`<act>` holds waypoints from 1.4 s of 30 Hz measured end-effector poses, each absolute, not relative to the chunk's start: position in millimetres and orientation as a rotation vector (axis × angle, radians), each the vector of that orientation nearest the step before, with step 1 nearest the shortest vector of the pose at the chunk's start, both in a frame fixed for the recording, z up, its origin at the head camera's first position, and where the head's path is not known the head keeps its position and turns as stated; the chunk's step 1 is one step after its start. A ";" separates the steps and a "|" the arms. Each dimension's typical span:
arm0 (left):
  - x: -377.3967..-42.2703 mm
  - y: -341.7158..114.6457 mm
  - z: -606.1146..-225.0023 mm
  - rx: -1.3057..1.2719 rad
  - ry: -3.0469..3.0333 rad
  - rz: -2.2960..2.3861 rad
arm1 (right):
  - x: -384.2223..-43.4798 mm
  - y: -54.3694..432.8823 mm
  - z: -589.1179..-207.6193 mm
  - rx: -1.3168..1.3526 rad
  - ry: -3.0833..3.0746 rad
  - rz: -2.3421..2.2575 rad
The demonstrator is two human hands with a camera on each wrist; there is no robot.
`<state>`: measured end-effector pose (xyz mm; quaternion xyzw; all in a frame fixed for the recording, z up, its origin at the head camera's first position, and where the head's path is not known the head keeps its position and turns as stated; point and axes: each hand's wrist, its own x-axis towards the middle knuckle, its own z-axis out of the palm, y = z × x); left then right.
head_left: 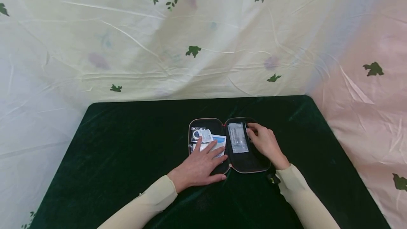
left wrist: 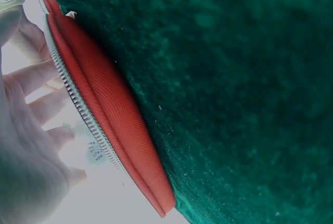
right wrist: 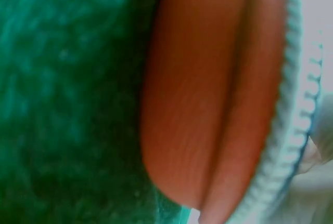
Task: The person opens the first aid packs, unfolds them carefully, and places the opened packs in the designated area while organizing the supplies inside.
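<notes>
A zippered case lies open on the green cloth, its black-lined left half (head_left: 216, 123) and right half (head_left: 248, 165) spread flat like a book. Its outer shell (left wrist: 119, 104) shows red in the left wrist view, edged by a pale zipper. My left hand (head_left: 198, 165) rests with spread fingers over white packets (head_left: 219, 139) and a small printed packet (head_left: 206, 135) in the left half. In the right half lies a clear-wrapped packet (head_left: 238, 139). My right hand (head_left: 265, 142) reaches over that half, thumb and index fingertips bent close to the packet's right edge; I cannot tell whether they pinch anything.
Dark green velvet (head_left: 133, 151) covers the table. A small dark item with a yellow-green mark (head_left: 272, 178) is by the right sleeve. Pale cloth (head_left: 222, 73) printed with leaves hangs behind the far table edge, and pinkish cloth (head_left: 359, 98) hangs at the right.
</notes>
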<state>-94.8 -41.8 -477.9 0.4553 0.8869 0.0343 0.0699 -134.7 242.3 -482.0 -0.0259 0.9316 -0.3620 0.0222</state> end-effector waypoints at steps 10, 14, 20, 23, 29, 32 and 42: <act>-93.4 -42.1 -477.9 1.372 2.672 0.107 | -137.9 237.7 -479.7 -0.050 2.873 -1.158; -92.9 -42.5 -478.1 1.368 2.670 0.112 | -144.0 235.5 -479.7 -0.042 2.792 -1.241; -92.4 -42.6 -478.2 1.370 2.667 0.112 | -147.5 232.2 -479.6 -0.032 2.708 -1.321; -92.3 -42.8 -477.8 1.368 2.670 0.111 | -146.9 231.9 -479.5 -0.031 2.670 -1.364; -91.9 -43.0 -477.4 1.367 2.676 0.107 | -145.3 234.2 -480.0 -0.032 2.535 -1.506; -91.6 -43.1 -477.7 1.373 2.680 0.108 | -142.8 235.6 -478.6 -0.040 2.496 -1.563; -88.9 -50.6 -472.3 1.356 2.733 0.166 | -127.9 235.5 -476.2 -0.099 2.704 -1.420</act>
